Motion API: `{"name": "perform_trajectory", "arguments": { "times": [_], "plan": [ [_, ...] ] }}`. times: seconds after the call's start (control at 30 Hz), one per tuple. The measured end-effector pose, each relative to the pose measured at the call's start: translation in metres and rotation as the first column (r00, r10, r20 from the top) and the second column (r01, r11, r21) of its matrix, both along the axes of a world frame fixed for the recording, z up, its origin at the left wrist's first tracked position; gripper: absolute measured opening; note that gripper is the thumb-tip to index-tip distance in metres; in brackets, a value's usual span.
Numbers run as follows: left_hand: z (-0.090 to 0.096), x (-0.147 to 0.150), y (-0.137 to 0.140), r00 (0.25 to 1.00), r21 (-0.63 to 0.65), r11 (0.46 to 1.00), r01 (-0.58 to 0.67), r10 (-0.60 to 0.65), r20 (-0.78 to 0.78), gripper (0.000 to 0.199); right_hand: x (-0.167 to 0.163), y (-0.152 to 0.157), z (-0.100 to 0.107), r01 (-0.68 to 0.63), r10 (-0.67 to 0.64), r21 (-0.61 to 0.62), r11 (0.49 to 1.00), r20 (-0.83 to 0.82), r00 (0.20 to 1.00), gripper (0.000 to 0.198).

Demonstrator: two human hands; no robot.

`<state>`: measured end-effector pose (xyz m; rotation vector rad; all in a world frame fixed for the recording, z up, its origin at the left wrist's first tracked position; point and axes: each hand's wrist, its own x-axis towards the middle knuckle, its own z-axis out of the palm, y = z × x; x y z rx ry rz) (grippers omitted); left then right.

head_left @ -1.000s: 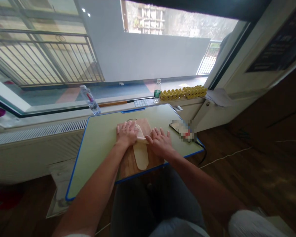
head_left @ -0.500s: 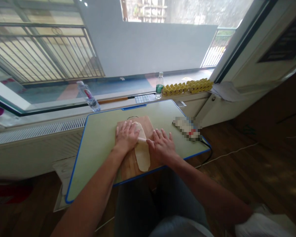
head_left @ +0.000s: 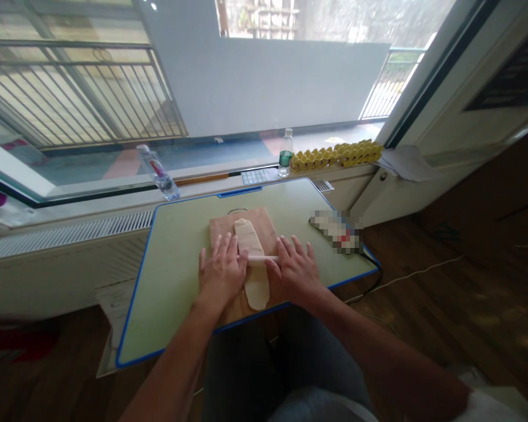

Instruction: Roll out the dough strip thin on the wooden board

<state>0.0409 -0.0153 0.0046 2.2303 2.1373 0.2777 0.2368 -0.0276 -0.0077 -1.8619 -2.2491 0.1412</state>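
Observation:
A light-coloured rolling pin (head_left: 263,258) lies crosswise over a long, flat strip of dough (head_left: 249,235). The strip stretches lengthwise on a wooden board (head_left: 267,225). My left hand (head_left: 223,266) rests on the pin's left end, fingers pointing forward over it and the thumb on the near side. On the right end sits my right hand (head_left: 297,265), palm down, with its fingers laid over the pin. Both hands cover the ends of the pin. The dough's near end reaches close to the table's front edge.
The board stands on a pale green folding table (head_left: 171,264) with a blue rim. A blurred-out object (head_left: 334,230) with a black cable lies at right. Along the windowsill are two plastic bottles (head_left: 158,172) (head_left: 286,153) and a yellow egg-tray-like strip (head_left: 337,156).
My hands have drawn the rolling pin back toward me along the dough. The left hand came back more, so the far part of the strip now shows. The pin lies wider in view.

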Motion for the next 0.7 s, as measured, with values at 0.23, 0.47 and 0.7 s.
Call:
{"name": "perform_trajectory", "arguments": {
  "times": [0.23, 0.47, 0.7],
  "plan": [
    [-0.001, 0.001, 0.006, 1.0, -0.002, 1.0, -0.021, 0.021, -0.001, 0.068, -0.005, 0.026, 0.001, 0.04, -0.04, 0.015, 0.999, 0.0, 0.999, 0.072],
    [0.007, 0.002, 0.051, 0.996, -0.106, 0.991, -0.076, 0.081, 0.038, 0.067, -0.013, 0.08, 0.012, 0.063, -0.063, 0.0, 0.998, -0.008, 0.998, 0.063],
    [-0.001, 0.006, -0.016, 1.0, 0.016, 1.0, -0.004, 0.004, 0.002, 0.069, 0.001, 0.021, 0.002, -0.008, 0.009, 0.028, 1.0, -0.012, 1.0, 0.068]
  ]
}}
